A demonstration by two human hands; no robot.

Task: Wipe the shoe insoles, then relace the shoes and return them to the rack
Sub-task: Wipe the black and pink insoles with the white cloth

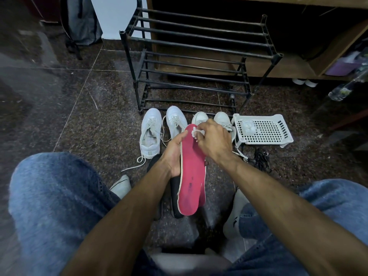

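On my far left the dark tiled floor (65, 108) lies open from the backpack (83, 20) to my left knee. Ahead, the black shoe rack (199, 46) stands against a wooden cabinet, and two pairs of white sneakers (151, 134) line up just before its bottom rails. My left hand (175, 154) curls round the left edge of the red insole (192, 176), holding it tilted over a black insole below. My right hand (214, 139) pinches a white wipe (197, 133) against the insole's toe end. Right of the sneakers sits a white perforated basket (264, 130); black laces (261, 159) lie near it.
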